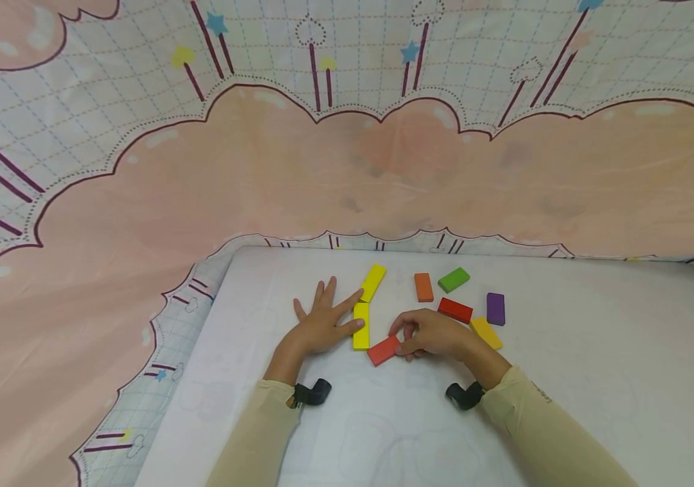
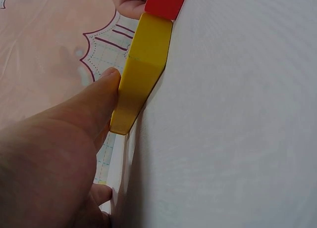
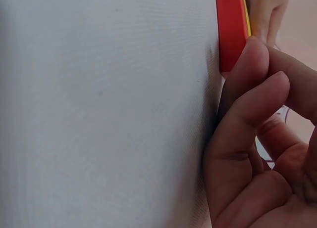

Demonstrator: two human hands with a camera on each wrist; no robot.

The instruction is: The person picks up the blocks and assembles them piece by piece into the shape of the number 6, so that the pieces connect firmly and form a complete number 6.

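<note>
Two yellow blocks lie end to end on the white table in the head view, the nearer one [image 1: 361,331] straight and the farther one [image 1: 374,281] slanting right. My left hand [image 1: 320,323] is spread over the table, its thumb on the nearer yellow block and its index fingertip at the joint between the two. My right hand [image 1: 433,333] pinches the right end of a light red block [image 1: 381,352]. That block's left end meets the near end of the yellow row at an angle. In the left wrist view, the red block [image 2: 166,3] touches the yellow block [image 2: 148,45].
Right of the row lie an orange block [image 1: 423,287], a green block [image 1: 454,279], a darker red block [image 1: 455,310], a purple block [image 1: 496,309] and an amber block [image 1: 486,333]. The last lies close by my right wrist. A patterned cloth [image 1: 322,182] hangs behind the table.
</note>
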